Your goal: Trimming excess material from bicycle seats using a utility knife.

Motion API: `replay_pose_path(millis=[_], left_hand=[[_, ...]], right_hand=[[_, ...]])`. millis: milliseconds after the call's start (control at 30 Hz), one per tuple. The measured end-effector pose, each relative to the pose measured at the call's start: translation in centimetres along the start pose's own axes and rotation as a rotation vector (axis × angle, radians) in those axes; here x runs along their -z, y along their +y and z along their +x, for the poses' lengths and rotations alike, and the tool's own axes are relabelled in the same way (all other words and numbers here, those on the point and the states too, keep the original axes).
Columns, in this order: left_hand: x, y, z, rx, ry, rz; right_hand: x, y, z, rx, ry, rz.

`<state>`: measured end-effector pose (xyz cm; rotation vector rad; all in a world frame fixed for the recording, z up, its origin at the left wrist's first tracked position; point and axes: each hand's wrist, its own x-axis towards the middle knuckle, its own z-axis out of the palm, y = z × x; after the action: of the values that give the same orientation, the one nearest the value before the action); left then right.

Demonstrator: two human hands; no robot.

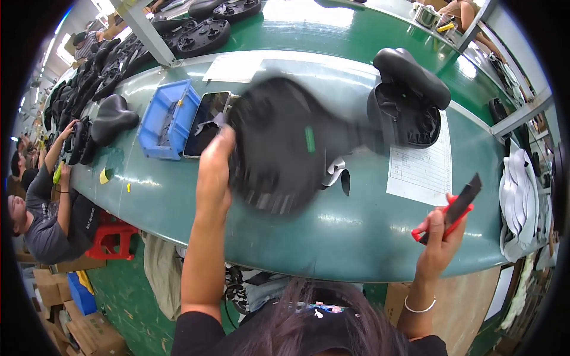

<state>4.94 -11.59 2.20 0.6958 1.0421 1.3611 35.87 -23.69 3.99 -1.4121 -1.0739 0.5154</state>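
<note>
Over the green workbench [356,237], our left hand [215,172] clamps the rim of a blurred black bicycle saddle [279,148]; our right hand [439,234], beside the saddle, closes around a red utility knife [454,210]. The saddle looks light, stiff-shelled, best gripped at its edge.

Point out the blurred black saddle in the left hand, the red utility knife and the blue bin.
black saddle [279,148], head view, middle of its blurred underside.
red utility knife [454,213], head view, handle above the right hand.
blue bin [181,95], head view, far rim.
</note>
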Motion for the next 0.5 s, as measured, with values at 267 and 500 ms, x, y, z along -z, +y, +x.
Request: replay_pose_path(millis=[267,500], left_hand=[[-3.5,-8.7,2.1,-0.799,-0.242,1.356],[-5.9,-6.1,-7.1,-0.249,-1.387,0.826]], right_hand=[[-1.1,1.4,4.0,-0.226,-0.125,0.056],[-5.4,3.6,17.6,-0.238,-0.128,0.561]])
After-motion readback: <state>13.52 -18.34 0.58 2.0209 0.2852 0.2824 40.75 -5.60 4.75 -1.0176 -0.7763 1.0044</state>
